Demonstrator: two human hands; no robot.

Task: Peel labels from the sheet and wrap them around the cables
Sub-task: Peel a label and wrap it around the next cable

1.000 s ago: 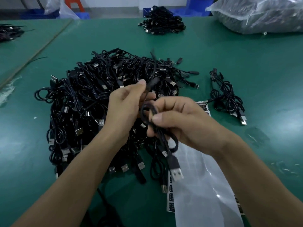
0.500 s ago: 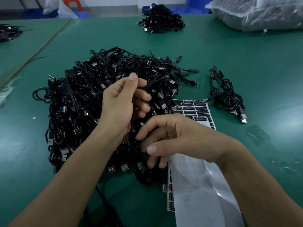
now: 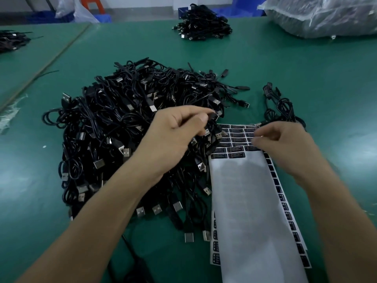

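Note:
A big heap of black USB cables [image 3: 122, 129] lies on the green table [image 3: 306, 68]. To its right lies the label sheet [image 3: 244, 190], mostly bare white backing, with rows of black labels [image 3: 236, 137] at its far end. My left hand [image 3: 175, 137] hovers over the heap's right edge, thumb and forefinger pinched on a thin black cable end [image 3: 212, 115]. Over the label rows, my right hand [image 3: 279, 144] pinches its fingertips on a label at the sheet's right side.
A small bunch of cables [image 3: 285, 111] lies just beyond my right hand. Another cable pile [image 3: 204, 27] sits at the far edge, a full plastic bag [image 3: 326, 15] at the far right, more cables [image 3: 10, 40] far left.
My right hand let go of the looped cable and moved right onto the label rows. My left hand shifted right and lower, and now pinches a cable end.

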